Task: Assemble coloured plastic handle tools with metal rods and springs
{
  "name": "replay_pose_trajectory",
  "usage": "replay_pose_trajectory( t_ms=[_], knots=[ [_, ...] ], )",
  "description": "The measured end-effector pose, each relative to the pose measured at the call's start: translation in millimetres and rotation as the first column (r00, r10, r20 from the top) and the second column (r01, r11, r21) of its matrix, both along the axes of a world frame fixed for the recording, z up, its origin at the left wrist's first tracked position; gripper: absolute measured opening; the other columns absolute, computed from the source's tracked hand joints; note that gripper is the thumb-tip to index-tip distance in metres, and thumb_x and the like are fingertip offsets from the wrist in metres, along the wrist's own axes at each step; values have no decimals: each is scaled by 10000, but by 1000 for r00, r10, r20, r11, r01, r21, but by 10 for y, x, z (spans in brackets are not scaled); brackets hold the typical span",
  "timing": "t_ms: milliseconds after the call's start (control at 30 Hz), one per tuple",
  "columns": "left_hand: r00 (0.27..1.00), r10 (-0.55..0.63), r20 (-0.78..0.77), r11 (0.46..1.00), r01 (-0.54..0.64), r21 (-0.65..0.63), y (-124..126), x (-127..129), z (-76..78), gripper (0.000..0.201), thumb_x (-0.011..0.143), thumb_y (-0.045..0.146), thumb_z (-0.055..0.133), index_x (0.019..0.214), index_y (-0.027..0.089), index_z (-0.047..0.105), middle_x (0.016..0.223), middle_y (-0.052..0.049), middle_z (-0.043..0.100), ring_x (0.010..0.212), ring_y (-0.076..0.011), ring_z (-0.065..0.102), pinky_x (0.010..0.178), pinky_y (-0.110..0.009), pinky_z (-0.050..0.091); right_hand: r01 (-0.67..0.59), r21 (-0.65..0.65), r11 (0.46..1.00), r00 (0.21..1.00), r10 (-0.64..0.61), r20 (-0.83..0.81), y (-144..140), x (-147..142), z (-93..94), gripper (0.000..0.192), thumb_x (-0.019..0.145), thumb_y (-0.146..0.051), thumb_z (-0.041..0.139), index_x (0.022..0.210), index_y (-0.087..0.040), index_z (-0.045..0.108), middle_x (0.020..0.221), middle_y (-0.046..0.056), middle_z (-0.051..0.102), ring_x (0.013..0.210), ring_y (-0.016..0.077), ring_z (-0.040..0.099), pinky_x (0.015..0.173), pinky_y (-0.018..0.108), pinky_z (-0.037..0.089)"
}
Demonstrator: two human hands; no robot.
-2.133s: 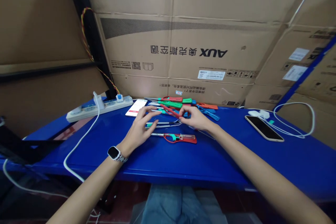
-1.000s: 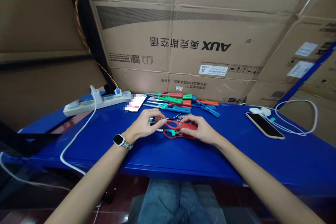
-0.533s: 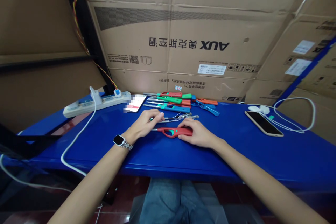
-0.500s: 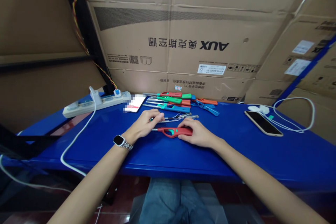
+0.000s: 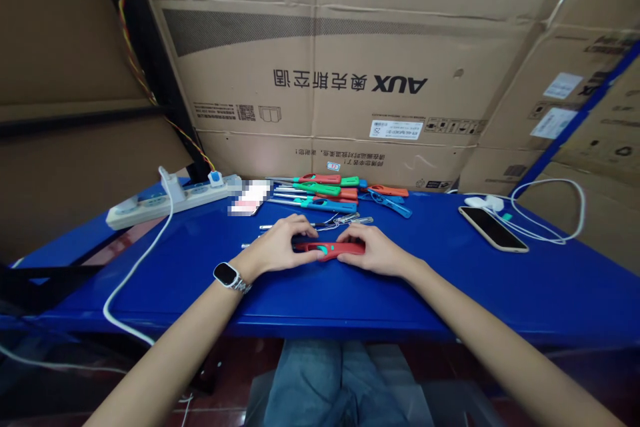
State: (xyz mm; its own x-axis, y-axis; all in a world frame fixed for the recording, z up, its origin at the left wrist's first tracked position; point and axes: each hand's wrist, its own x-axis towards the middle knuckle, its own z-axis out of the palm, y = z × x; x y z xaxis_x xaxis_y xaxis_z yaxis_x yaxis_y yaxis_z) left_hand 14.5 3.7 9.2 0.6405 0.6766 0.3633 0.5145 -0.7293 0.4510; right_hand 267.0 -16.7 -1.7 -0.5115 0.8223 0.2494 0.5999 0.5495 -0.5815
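Observation:
A red stick lighter point(image 5: 342, 250) with a green trigger lies lengthwise near the middle of the blue table. My right hand point(image 5: 373, 248) is closed around its handle end. At the other end, my left hand point(image 5: 283, 244) grips it near the trigger loop, thumb along the front side; its metal tube is largely hidden under that hand. Just behind my hands lie slim parts with thin white wires point(image 5: 345, 219) and clear ends. Further back is a row of stick lighters, among them a blue one point(image 5: 334, 205), a green one point(image 5: 319, 189) and an orange one point(image 5: 387, 191).
A power strip point(image 5: 200, 195) with a white plug and cable runs along the left. Beside it lies a card-like item point(image 5: 257, 195), partly blurred out. On the right are a phone point(image 5: 493, 228) and a coiled white cable point(image 5: 575, 213). A cardboard wall point(image 5: 350, 47) stands behind.
My left hand has come down from the slim parts behind onto the front of the red stick lighter. My right hand stays on its handle. The view has shifted slightly.

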Motion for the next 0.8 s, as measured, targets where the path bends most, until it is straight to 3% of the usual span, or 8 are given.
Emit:
replay_pose_trajectory(
  t_ms=[100, 200, 367, 600, 800],
  knots=[
    [994, -6, -109, 1000, 6, 4, -19, 67, -42, 498, 749, 610, 725, 1024, 197, 685, 1012, -71, 642, 973, -266, 596, 844, -367, 483, 16, -26, 1000, 1000, -16, -15, 0, 23, 2, 218, 794, -273, 740, 984, -177, 694, 980, 54, 711, 885, 204, 647, 796, 329, 485],
    [988, -13, -154, 1000, 12, -7, -14, 115, -77, 445, 777, 561, 714, 1028, 197, 669, 1025, -69, 637, 978, -267, 596, 839, -364, 483, 11, -43, 999, 1000, -12, -27, 2, 40, 7, 221, 800, -285, 743, 987, -174, 700, 980, 52, 716, 888, 201, 648, 798, 325, 484],
    [989, -15, -148, 1000, 14, -12, -5, 135, -97, 288, 830, 447, 665, 969, 195, 651, 1005, -60, 632, 976, -256, 592, 849, -359, 477, 3, -23, 1000, 1000, -3, -15, 13, 61, 9, 236, 807, -310, 748, 992, -169, 707, 986, 59, 703, 891, 200, 629, 814, 332, 474],
    [989, 3, -145, 1000, -1, 12, -20, 164, -115, 337, 852, 505, 638, 960, 186, 652, 959, -59, 607, 907, -249, 587, 783, -361, 473, 0, -49, 999, 1000, 0, 3, 35, 73, 4, 197, 817, -299, 740, 953, -161, 707, 930, 55, 682, 847, 187, 602, 756, 305, 450],
    [995, -30, -95, 998, 24, -63, 15, 187, -161, 351, 868, 524, 641, 995, 198, 673, 988, -63, 602, 931, -245, 592, 795, -345, 474, 23, -91, 996, 999, -19, 47, 41, 59, 58, 197, 802, -297, 751, 932, -160, 697, 910, 47, 682, 829, 184, 594, 733, 295, 429]
  ],
)
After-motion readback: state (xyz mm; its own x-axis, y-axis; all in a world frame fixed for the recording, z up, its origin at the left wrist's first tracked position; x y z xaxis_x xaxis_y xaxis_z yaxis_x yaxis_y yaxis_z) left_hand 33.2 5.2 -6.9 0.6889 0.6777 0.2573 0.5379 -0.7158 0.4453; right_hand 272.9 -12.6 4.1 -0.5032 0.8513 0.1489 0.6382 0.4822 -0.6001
